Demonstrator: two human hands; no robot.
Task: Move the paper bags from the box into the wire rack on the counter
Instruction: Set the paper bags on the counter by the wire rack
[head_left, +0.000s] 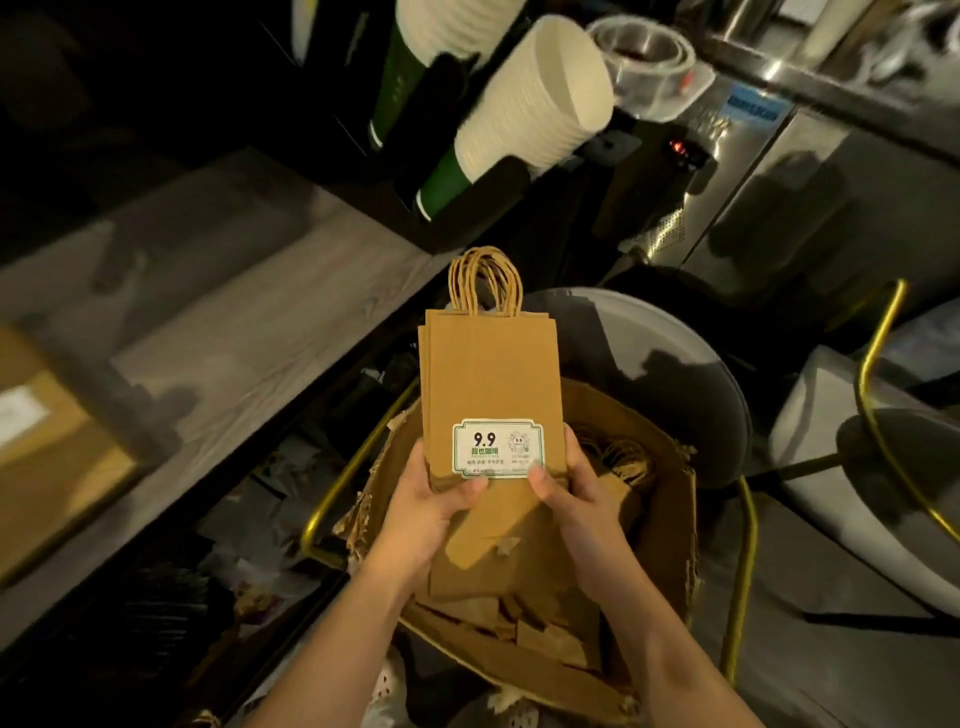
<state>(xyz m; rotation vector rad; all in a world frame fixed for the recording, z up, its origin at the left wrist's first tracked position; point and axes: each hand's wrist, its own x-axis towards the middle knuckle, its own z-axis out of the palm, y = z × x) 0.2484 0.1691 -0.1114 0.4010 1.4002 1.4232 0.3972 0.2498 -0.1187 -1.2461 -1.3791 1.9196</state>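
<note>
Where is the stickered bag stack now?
Head view centre: the bag stack is gripped by the left hand and right hand, over the cardboard box.

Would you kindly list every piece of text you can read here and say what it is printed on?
"9.9": white sticker on the front paper bag.
Green characters and fine print below it: too blurred to read.
Blue label on the steel machine: blurred, unreadable.
</note>
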